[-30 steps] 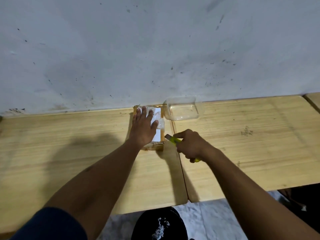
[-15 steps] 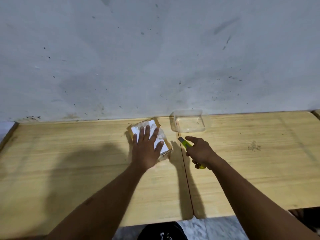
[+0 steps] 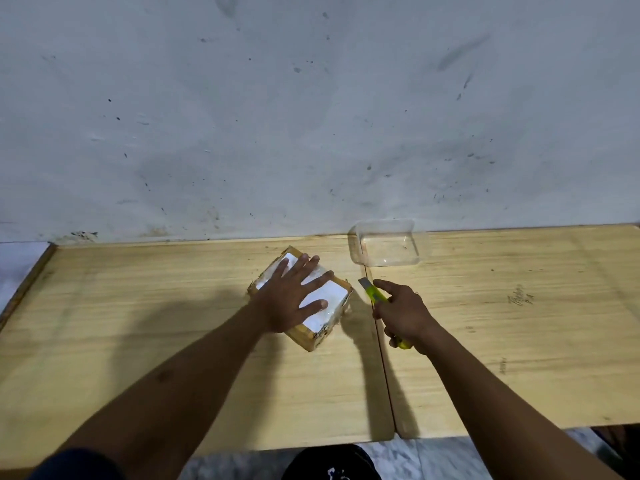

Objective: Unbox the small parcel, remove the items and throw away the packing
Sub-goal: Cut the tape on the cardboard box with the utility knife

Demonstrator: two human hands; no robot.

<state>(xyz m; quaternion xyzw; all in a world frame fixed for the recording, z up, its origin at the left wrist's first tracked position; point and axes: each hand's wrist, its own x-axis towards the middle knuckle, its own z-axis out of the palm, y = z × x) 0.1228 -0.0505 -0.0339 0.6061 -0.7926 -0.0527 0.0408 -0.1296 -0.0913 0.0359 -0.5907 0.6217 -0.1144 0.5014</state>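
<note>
A small brown cardboard parcel [image 3: 330, 296] with a white label and clear tape lies on the wooden table [image 3: 138, 323], turned diagonally. My left hand [image 3: 294, 296] presses flat on its top, fingers spread. Just right of the parcel, my right hand [image 3: 403, 313] grips a yellow utility knife [image 3: 372, 291], with the blade end pointing up and left, close to the parcel's right corner but not touching it.
A clear plastic container [image 3: 386, 242] stands behind the knife against the grey wall. A seam [image 3: 381, 358] separates two tabletops. The front edge of the table is near my body, with a tiled floor below.
The parcel has been rotated clockwise under my left hand to a diagonal position. My right hand with the knife stays beside its right side. The camera view has tilted upward.
</note>
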